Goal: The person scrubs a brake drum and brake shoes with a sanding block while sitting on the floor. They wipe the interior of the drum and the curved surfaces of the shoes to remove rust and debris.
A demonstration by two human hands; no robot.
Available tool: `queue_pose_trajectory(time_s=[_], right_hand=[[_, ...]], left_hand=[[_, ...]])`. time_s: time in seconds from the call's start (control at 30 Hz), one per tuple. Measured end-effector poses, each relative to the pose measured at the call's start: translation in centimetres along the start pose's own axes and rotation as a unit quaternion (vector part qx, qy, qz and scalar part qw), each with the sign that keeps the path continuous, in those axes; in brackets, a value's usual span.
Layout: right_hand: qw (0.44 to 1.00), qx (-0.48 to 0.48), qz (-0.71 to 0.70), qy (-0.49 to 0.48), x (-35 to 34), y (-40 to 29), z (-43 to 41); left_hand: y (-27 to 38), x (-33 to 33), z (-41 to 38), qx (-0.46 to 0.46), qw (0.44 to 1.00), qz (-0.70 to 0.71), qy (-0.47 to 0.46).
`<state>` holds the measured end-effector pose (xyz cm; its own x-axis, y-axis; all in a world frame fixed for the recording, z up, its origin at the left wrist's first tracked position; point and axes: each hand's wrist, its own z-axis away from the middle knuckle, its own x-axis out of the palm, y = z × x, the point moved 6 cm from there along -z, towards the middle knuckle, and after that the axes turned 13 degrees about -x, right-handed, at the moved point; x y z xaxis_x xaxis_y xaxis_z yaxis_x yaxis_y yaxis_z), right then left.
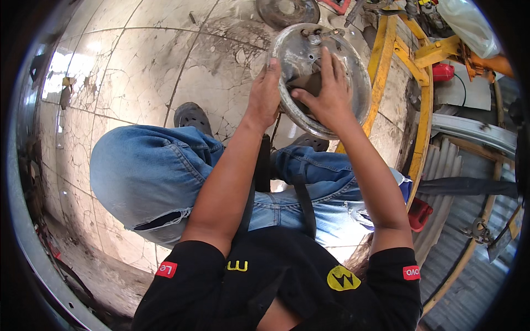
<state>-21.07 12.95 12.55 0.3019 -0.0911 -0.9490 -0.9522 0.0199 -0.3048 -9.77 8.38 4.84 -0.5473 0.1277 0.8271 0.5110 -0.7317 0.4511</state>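
A round metal plate with a raised, worn rim (366,96), apparently a drum brake backing plate, is held up above my knees. My left hand (266,93) grips its left edge, thumb up along the rim and the other fingers hidden behind. Spread over the plate's face, my right hand (331,91) presses a brown sheet that looks like sandpaper (307,84) against the metal. Part of this sheet shows between thumb and forefinger; the palm covers the rest. Small fittings (314,38) stick out near the plate's upper edge.
Another round metal part (288,11) lies on the cracked tile floor (143,66) beyond the plate. A yellow metal frame (425,136) stands close on the right, with a red container (420,215) beside it. Corrugated metal sheets (468,207) lie farther right.
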Motion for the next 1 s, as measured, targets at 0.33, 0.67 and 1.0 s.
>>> queue_pose_trajectory(time_s=[0.33,0.67,1.0], right_hand=[[0.998,0.039,0.028,-0.032,0.2,0.6,1.2],[0.997,0.027,0.038,-0.068,-1.3,2.8,2.5],[0.996,0.044,0.032,-0.074,-0.9,1.9,1.8]], left_hand=[[-0.2,0.1,0.4,0.003,1.000,0.001,0.022],[-0.6,-0.6,-0.3,0.034,0.999,-0.006,0.037],[-0.7,-0.7,-0.1,0.014,0.999,-0.020,0.047]])
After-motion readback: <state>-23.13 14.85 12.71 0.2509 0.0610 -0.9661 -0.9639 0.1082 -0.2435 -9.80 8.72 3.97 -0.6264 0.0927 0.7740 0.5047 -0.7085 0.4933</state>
